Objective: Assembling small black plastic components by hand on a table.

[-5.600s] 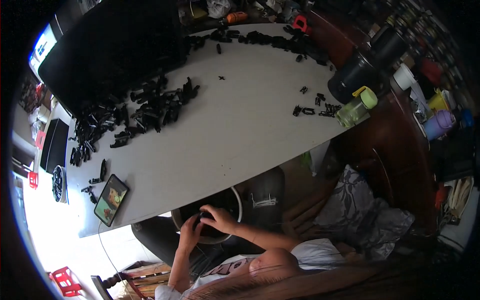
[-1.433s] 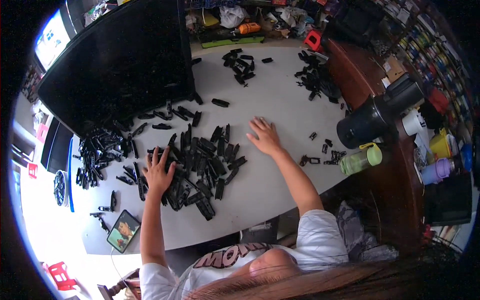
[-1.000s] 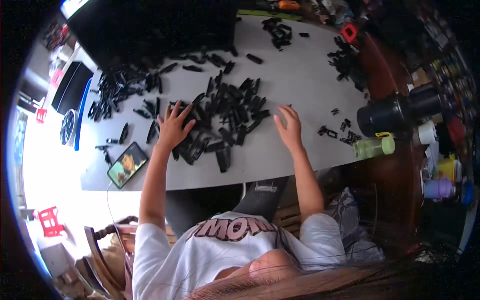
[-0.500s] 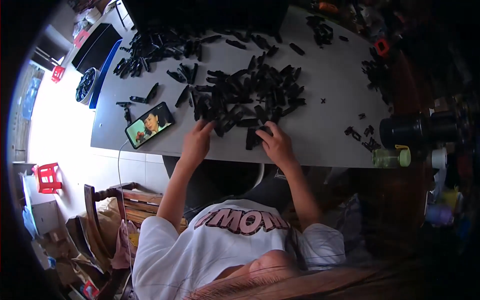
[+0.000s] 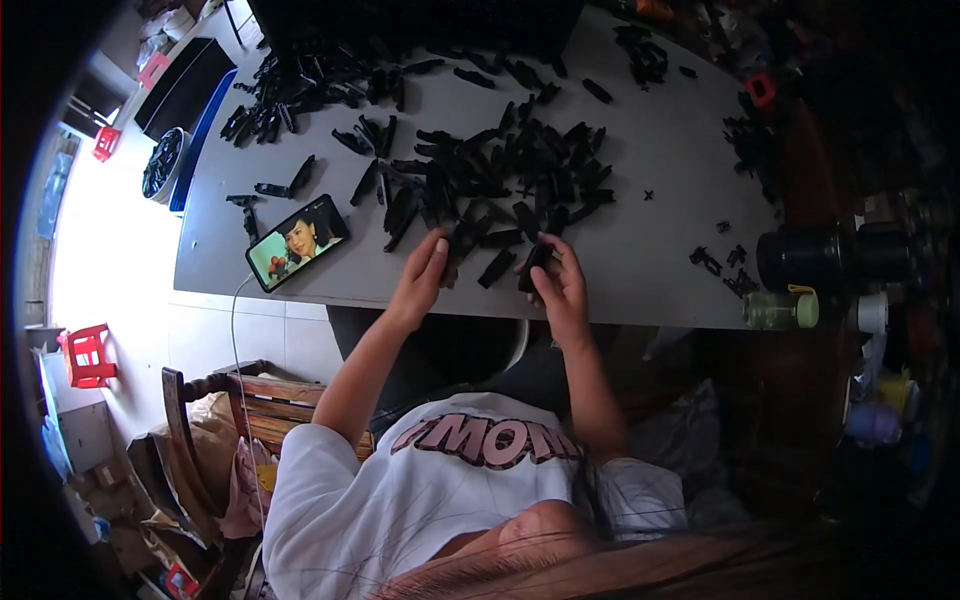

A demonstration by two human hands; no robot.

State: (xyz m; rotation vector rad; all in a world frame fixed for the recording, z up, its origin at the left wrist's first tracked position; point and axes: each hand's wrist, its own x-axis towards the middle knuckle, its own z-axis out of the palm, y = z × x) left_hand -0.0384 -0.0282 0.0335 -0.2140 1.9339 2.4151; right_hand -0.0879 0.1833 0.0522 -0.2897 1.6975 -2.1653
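Observation:
Many small, elongated black plastic parts (image 5: 480, 165) lie heaped on the grey table in front of me. At the near edge of this heap, my left hand (image 5: 424, 274) is closed on a slightly blurred black plastic part (image 5: 467, 240), thumb on the near side. My right hand (image 5: 562, 285) pinches another black plastic part (image 5: 537, 264) upright between thumb and fingers. Between the hands, a loose black part (image 5: 497, 268) rests on the table near its front edge. The finer shape of the held parts is too dark to make out.
A phone (image 5: 297, 243) playing a video lies left of my hands, its white cable hanging off the table (image 5: 640, 290). More black parts (image 5: 290, 95) are piled at the far left. A green-tinted bottle (image 5: 780, 309) and a dark cylinder (image 5: 815, 262) are at the right edge.
My left hand has shifted right, drawing a part from the heap. My right hand has moved slightly right and now holds a part upright; one part lies loose between my hands.

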